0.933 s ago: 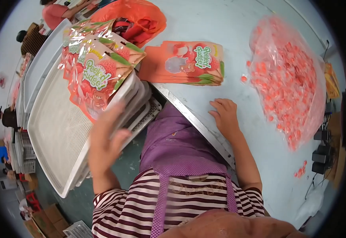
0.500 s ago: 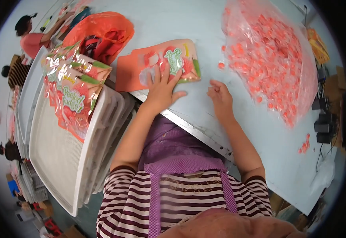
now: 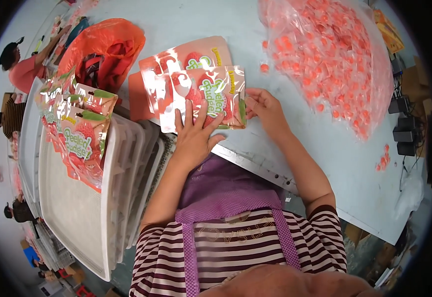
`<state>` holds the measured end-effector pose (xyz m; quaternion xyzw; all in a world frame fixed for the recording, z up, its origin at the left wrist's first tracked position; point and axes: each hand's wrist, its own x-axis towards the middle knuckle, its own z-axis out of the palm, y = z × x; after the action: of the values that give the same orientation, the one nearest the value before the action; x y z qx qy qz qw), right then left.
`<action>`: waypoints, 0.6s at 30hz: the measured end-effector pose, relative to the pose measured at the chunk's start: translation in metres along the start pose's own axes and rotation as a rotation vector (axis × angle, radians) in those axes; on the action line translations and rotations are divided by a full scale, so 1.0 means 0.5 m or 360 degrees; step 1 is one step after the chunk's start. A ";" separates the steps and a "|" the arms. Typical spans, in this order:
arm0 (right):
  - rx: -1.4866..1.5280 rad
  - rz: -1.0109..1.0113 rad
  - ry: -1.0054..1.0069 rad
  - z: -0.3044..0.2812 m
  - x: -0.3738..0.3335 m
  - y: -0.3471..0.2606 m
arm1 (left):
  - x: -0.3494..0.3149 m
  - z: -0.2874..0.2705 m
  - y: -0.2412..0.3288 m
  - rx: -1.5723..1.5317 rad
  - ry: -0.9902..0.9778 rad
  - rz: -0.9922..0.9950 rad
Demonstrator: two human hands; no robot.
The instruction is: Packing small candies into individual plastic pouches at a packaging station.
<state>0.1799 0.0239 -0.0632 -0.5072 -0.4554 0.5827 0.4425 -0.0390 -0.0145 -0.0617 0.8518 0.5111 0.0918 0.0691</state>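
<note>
A: Where does the front pouch (image 3: pixel 208 85) lie?
B: Flat at the centre of the frame, slightly above the middle, overlapping other pouches (image 3: pixel 176 57) on the pale worktop (image 3: pixel 362 185). Those show past its upper and left edges.
A: And the left hand (image 3: pixel 192 141)?
B: Its grip is spread flat, palm down, with the fingertips resting on the pouch's lower part and the thumb out to the right.
A: What about the right hand (image 3: pixel 268 110)?
B: It is at the pouch's right edge, thumb and fingers drawn together. There is no telling whether that grip pinches the edge or only meets it.
A: What lies around them?
B: A large clear bag (image 3: pixel 324 64) of small orange-pink pieces fills the upper right, with a few loose pieces (image 3: pixel 384 159) below it, toward the right edge. An orange plastic bag (image 3: pixel 127 39) stands at upper left; below it, stacked white trays (image 3: pixel 72 213) carry a pile of shiny pouches (image 3: pixel 80 141).
</note>
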 end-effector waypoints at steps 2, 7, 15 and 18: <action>0.0019 -0.0003 0.0022 0.003 0.001 0.004 | -0.001 -0.003 0.004 -0.0007 0.0038 0.0003; 0.0068 0.0115 0.0007 0.009 -0.006 -0.019 | 0.000 -0.002 0.005 -0.0026 0.0073 0.0035; -0.0154 -0.0187 0.0052 0.024 -0.023 -0.014 | 0.014 -0.022 0.021 -0.0713 0.0426 -0.0150; -0.0077 -0.0171 -0.0001 0.035 -0.043 -0.016 | 0.031 -0.038 0.056 -0.0938 0.0583 -0.0092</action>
<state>0.1649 0.0031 -0.0500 -0.4924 -0.4962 0.5471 0.4606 -0.0124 -0.0134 -0.0359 0.7498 0.4904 0.3849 0.2218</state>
